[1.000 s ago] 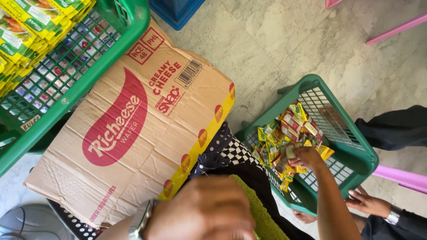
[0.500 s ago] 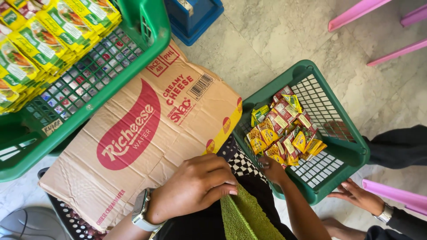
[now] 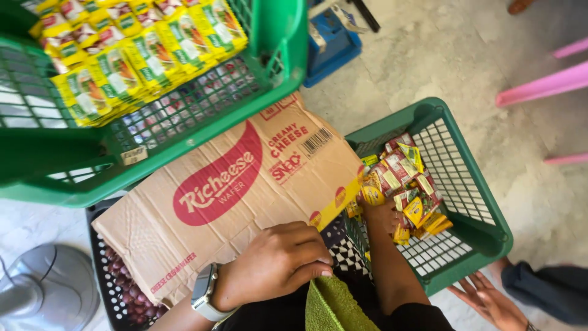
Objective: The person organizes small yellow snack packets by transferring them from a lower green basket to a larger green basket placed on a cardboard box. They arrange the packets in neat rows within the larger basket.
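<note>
Reaching down into the small green plastic mesh basket [image 3: 474,230] on the floor, the right hand [image 3: 378,216] is buried among a heap of small yellow-and-red foil sachets [image 3: 407,187]; its fingers are hidden under them, so how far they are closed and how many sachets they grip cannot be told. The left hand [image 3: 275,260], with a pale watch at the wrist, rests loosely curled, palm down, on the near edge of the flattened brown cardboard sheet with a red oval print [image 3: 226,196], fingertips touching a green towel-like cloth [image 3: 334,306] just below; it grips nothing firmly.

The sachets look light and slippery, so a loose handful would likely shed some through the fingers or over the basket's near rim onto the floor. The cardboard lies tilted over a black crate [image 3: 119,288] to the left of the left hand, and leaning on its edge could tip or slide it. Another person's open hand [image 3: 487,300] lies just beyond the basket's lower corner, right of the right hand, and could be bumped. Above the left hand, a large green basket of yellow packets [image 3: 184,129] crowds the space.
</note>
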